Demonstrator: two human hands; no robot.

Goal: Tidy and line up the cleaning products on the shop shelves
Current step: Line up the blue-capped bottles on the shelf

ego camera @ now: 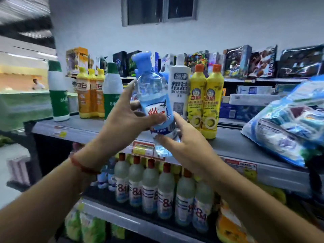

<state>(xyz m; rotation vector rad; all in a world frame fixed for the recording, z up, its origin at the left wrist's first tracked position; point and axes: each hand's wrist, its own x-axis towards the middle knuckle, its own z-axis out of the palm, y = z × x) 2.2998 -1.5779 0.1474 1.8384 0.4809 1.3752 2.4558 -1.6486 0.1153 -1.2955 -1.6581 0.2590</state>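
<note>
A clear blue bottle with a blue cap [152, 88] is held tilted above the front edge of the grey top shelf [233, 146]. My left hand [126, 118] grips its label from the left, thumb across the front. My right hand [184, 137] holds its base from the right. Behind it on the shelf stand a white bottle [180, 92] and two yellow bottles with orange caps [205, 100]. Further left are yellow-orange bottles [91, 95] between two green-and-white bottles [58, 95] [112, 88].
A blue plastic multipack bag [287, 120] lies on the shelf at the right. The lower shelf holds a row of several pale bottles with red caps [157, 186]. Boxed goods [254, 62] line the shelving behind. A person stands far off at the left.
</note>
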